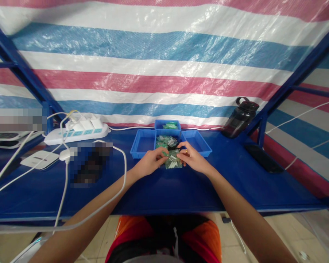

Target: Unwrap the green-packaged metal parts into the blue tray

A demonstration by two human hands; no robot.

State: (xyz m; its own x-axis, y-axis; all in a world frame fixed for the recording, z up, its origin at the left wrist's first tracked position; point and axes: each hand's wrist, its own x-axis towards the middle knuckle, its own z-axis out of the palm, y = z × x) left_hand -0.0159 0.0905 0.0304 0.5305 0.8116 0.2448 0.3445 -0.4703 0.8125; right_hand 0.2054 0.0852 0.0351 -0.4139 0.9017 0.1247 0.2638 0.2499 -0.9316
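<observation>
Both my hands meet at the middle of the blue table [208, 182], over a small heap of clear packets with green parts [173, 161]. My left hand [150, 161] has its fingers curled and pinches one packet at the heap's left edge. From the right, my right hand [192, 157] pinches the same heap with thumb and forefinger. Just behind the hands, a blue tray [166, 141] holds more green packets. An empty-looking blue tray [142, 144] stands to its left, another [197, 141] to its right, and a smaller bin with green packets [167, 125] behind.
A white power strip with plugs [77, 132] and white cables [120, 171] lie at the left, beside a flat white device [40, 159]. A dark bottle [239, 117] stands at the back right, a black phone [263, 157] near it. A striped tarp [164, 54] closes off the back.
</observation>
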